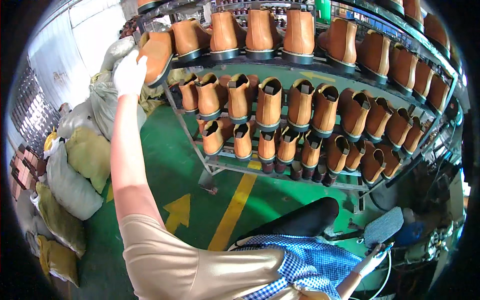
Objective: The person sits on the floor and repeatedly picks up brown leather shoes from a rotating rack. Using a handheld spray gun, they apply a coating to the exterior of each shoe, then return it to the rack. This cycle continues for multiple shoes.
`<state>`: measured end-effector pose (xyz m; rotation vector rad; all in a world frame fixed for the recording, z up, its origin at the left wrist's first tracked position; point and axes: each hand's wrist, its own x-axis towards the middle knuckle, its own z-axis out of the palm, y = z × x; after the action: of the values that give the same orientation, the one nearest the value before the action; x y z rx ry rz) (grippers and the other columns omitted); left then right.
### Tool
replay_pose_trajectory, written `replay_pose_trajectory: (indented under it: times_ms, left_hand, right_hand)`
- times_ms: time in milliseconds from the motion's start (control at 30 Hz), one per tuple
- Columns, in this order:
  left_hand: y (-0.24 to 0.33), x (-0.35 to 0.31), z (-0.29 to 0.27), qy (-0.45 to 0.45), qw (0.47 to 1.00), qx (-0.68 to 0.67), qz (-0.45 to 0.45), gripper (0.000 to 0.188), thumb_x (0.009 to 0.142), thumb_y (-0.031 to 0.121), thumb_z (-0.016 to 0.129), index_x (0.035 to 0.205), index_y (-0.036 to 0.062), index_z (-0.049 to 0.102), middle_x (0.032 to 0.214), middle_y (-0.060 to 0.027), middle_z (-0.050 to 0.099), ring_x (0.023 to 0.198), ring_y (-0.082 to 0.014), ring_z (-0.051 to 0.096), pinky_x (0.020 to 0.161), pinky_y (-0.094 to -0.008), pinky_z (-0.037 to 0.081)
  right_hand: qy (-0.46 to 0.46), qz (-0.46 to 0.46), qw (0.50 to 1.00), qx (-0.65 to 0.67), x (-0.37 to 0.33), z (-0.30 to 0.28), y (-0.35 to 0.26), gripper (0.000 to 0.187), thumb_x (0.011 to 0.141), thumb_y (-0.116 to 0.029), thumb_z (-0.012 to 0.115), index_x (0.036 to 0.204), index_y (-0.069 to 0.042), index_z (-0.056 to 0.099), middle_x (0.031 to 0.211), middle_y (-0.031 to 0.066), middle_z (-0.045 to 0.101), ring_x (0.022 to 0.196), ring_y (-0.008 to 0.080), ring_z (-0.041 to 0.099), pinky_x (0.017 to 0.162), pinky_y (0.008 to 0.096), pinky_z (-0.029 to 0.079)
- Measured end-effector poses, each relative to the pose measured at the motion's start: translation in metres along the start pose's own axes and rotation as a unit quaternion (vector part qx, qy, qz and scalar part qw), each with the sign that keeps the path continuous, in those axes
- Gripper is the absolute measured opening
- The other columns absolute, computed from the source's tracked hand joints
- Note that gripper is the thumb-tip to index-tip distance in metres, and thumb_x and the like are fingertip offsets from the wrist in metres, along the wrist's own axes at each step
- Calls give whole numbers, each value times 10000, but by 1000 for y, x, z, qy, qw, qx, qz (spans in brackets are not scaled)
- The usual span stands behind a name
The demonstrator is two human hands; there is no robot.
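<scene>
My left hand (129, 75), in a white glove, reaches far out to the upper left. It grips a tan leather ankle boot (156, 54) with a dark sole, at the left end of the rack's upper shelf. The boot is tilted, and my fingers are partly hidden against its side. Low on the right, my right hand (369, 262), also gloved in white, is closed on a slim tool (388, 247) with a bluish tip. A thin pale hose (388, 275) hangs beside that hand. The tool's exact kind is too small to tell.
The wheeled metal rack (230, 167) carries several rows of tan boots (270, 104). Stuffed sacks (75, 172) line the left side. The green floor (160, 150) has yellow markings. Near my right hand are a grey mesh-textured pad (383, 227) and machinery (440, 240).
</scene>
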<state>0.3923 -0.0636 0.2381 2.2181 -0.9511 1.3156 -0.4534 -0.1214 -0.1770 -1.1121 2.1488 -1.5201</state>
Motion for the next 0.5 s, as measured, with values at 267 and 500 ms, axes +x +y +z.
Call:
replay_pose_trajectory:
  times_ms: [267, 500]
  left_hand:
    - [4, 83, 85, -3, 998, -64, 7, 514, 954, 386, 692, 1401, 140, 627, 1304, -212, 704, 1223, -400, 665, 1028, -493, 527]
    - [2, -42, 112, 192, 903, -364, -120, 524, 945, 288, 819, 1318, -19, 618, 1142, -165, 698, 1081, -284, 663, 1000, -432, 525]
  right_hand:
    - [-6, -34, 999, 41, -1, 8, 3, 535, 1115, -351, 587, 1520, -10, 508, 1204, 40, 641, 925, 112, 568, 719, 282, 477]
    - [19, -28, 999, 39, -3, 23, 3, 606, 1126, -354, 561, 1649, -97, 394, 1157, 33, 622, 795, 84, 486, 598, 239, 396]
